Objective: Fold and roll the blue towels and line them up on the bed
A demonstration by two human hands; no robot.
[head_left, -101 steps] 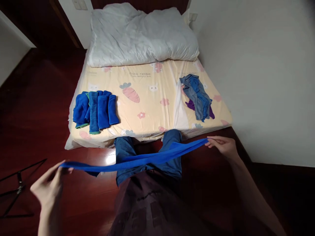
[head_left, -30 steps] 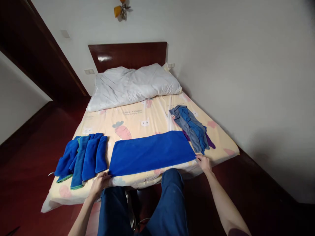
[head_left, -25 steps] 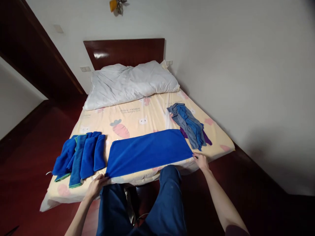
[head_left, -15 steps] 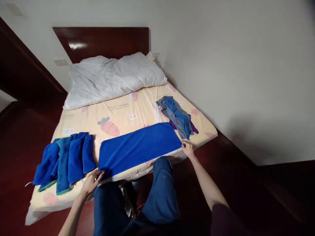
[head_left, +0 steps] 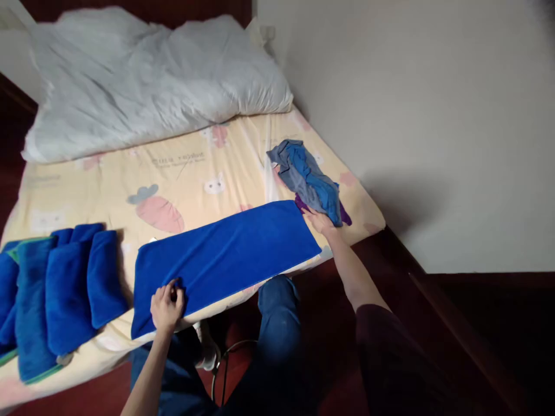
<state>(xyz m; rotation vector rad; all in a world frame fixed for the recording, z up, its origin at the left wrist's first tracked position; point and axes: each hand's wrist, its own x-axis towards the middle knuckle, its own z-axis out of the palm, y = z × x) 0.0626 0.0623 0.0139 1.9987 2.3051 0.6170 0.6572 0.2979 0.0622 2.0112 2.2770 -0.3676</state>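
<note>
A long blue towel (head_left: 229,248) lies spread out along the near edge of the bed. My left hand (head_left: 167,306) rests on its left part, fingers curled and pinching the cloth, with small wrinkles around the fingertips. Beyond the towel's right end, my right hand (head_left: 318,221) reaches with stretched fingers. It touches the near side of a crumpled pile of grey and blue cloths (head_left: 310,179), and a purple cloth (head_left: 346,215) shows beneath. Part of that hand's fingertips is hard to make out.
Several folded blue towels (head_left: 71,289), some with green edging, lie at the left of the bed (head_left: 108,179). A large white pillow or quilt (head_left: 160,75) spans the head end. The wall (head_left: 411,133) stands close on the right. My knees are against the near edge.
My right hand has left the towel's near right corner and moved up to the cloth pile. The left hand has moved inward from the near left corner onto the towel. The view has tilted down.
</note>
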